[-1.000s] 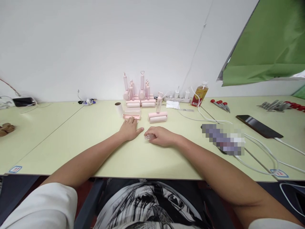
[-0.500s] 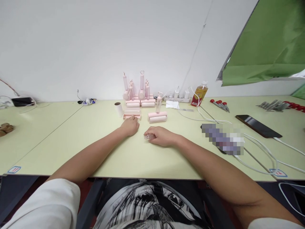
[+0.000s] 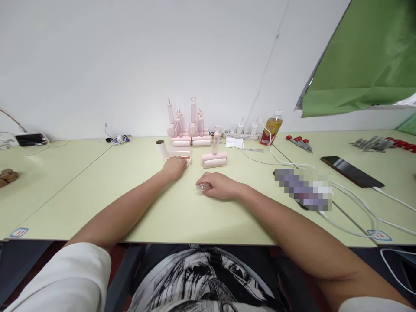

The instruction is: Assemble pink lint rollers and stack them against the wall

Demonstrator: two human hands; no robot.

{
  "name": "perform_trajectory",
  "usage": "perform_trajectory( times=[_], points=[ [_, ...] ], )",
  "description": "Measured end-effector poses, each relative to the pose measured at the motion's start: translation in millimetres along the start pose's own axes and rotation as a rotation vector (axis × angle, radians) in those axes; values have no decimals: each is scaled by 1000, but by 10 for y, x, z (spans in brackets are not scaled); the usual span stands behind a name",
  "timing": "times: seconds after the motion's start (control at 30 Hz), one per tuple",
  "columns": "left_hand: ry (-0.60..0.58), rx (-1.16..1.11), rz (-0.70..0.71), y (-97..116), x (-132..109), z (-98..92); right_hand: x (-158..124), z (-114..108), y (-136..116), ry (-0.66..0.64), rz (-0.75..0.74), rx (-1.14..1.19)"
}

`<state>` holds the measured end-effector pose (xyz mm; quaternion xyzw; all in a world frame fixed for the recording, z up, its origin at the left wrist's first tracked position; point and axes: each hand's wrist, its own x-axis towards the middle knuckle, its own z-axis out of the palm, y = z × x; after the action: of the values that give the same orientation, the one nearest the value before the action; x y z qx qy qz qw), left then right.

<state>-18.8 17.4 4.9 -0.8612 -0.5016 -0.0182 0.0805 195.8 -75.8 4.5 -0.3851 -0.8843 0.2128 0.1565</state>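
My left hand (image 3: 174,167) is at the near side of a pink lint roller case (image 3: 187,159) with its lid (image 3: 180,149) folded back, fingers closed over its front edge. The hand hides much of the case. In my right hand (image 3: 221,184), resting on the table, is a small clear plastic piece (image 3: 202,187) whose exact kind I cannot make out. A white paper roll (image 3: 161,149) with a brown core stands just left of the case. To the right sits a pink lint roller (image 3: 215,160) with an upright clear handle (image 3: 216,143).
Several pink lint rollers (image 3: 191,130) stand by the wall. Further right are a power strip (image 3: 242,135), a juice bottle (image 3: 272,128), and red-ended tools (image 3: 299,143). Phones (image 3: 352,171) and white cables lie on the right, cork-like pieces (image 3: 7,177) at far left.
My left hand has shifted slightly left and away from me, covering more of the pink case. My right hand has stayed in place with the clear piece.
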Motion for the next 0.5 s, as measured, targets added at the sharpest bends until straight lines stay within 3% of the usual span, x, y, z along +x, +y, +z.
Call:
perform_trajectory(
  times=[0.33,0.5],
  points=[
    [101,-25,44,-78,34,139,5,9,13,5,-8,-5],
    [149,-40,54,-67,-9,70,2,3,2,2,-4,5]
  ],
)
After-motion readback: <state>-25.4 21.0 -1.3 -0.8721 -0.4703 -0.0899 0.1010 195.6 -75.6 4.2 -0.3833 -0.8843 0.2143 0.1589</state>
